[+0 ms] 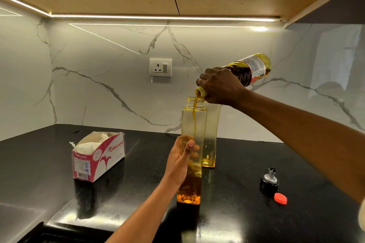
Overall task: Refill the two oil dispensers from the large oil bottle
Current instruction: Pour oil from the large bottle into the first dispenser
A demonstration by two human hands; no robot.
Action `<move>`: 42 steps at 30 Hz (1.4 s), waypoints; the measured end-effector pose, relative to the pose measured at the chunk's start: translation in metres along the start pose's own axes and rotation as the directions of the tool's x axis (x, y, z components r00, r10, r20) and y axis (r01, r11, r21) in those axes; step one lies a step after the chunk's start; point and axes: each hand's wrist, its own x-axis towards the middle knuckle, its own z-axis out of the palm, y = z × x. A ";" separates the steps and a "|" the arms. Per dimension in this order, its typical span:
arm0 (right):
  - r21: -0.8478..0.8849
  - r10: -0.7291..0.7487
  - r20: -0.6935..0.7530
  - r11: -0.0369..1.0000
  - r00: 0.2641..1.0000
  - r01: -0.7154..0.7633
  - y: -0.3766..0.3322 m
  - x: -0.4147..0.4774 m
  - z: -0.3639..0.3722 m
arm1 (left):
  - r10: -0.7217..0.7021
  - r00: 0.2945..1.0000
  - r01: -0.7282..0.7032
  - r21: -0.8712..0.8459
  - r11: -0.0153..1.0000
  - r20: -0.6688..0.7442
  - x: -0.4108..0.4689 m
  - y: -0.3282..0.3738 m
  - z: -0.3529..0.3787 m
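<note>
My right hand point(221, 85) grips the neck of the large oil bottle point(250, 69), tilted mouth-down to the left. A thin stream of amber oil falls from it into the open top of a tall square glass dispenser point(194, 122). That near dispenser stands upright on the black counter, oil filling its lower part. My left hand point(181, 156) wraps its left side at mid-height. A second dispenser point(210, 144) stands just behind and to the right, with a little yellow oil at its bottom; its top is hidden by my right hand.
A black pourer cap with a metal spout point(269, 180) and a red bottle cap point(280, 198) lie on the black counter point(138, 183) to the right. An open tissue box point(98, 156) sits at the left. A wall socket point(160, 67) is on the marble backsplash.
</note>
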 end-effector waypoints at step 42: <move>0.005 -0.007 0.069 1.000 0.998 0.007 0.000 0.001 -0.005 | 0.039 0.999 -0.038 0.058 0.998 -0.012 0.001 -0.001 0.001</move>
